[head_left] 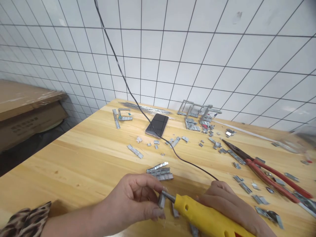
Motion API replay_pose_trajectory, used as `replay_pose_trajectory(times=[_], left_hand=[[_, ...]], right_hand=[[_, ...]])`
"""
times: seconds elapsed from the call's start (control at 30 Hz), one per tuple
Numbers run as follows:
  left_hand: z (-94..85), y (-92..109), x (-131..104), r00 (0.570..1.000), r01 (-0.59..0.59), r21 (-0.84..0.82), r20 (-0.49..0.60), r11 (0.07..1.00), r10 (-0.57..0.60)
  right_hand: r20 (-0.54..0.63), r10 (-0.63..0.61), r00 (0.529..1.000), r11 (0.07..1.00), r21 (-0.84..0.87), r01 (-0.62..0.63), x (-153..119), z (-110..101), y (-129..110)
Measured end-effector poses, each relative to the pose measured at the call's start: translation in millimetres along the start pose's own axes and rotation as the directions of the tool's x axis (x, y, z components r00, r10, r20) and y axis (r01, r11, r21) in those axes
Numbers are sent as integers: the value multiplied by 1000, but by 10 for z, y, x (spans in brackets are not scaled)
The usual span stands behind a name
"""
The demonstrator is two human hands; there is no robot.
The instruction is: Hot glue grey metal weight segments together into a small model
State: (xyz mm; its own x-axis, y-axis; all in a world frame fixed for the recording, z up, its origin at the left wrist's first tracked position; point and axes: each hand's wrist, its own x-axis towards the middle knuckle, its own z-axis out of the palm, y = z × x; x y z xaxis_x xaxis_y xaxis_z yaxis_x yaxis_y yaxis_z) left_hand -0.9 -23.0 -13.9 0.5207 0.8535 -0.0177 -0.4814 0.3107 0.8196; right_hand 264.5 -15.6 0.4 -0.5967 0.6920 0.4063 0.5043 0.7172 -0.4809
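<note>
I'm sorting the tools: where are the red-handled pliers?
In the head view, the red-handled pliers lie at right on the wooden table, among small metal pieces, right of the right hand.

White tiled wall (pixel 153 42), pale wooden table (pixel 81 154)

Cropped or blurred
Cut off below: yellow glue gun (pixel 207 214); cut off above: black cord (pixel 124 81); too blurred to identify, far right: clear object (pixel 291 145).

Dark-screened phone (pixel 160 123) before white tiled wall (pixel 151 44), cardboard box (pixel 32 120) at left.
</note>
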Motion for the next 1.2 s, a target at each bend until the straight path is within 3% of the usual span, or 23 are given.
replay_pose_trajectory(times=[0.5,0.8,1.2], left_hand=[[3,16,4,1000,17,-9,-21,1000,-17],[0,21,11,998,40,1,-43,999,-39],[-25,-6,16,999,23,20,-35,1000,-22]], right_hand=[[27,-160,987,986,-39,161,-11,52,72],[14,-142,990,990,-24,142,40,2,-37],[4,-115,993,992,-54,115,-51,89,115]])
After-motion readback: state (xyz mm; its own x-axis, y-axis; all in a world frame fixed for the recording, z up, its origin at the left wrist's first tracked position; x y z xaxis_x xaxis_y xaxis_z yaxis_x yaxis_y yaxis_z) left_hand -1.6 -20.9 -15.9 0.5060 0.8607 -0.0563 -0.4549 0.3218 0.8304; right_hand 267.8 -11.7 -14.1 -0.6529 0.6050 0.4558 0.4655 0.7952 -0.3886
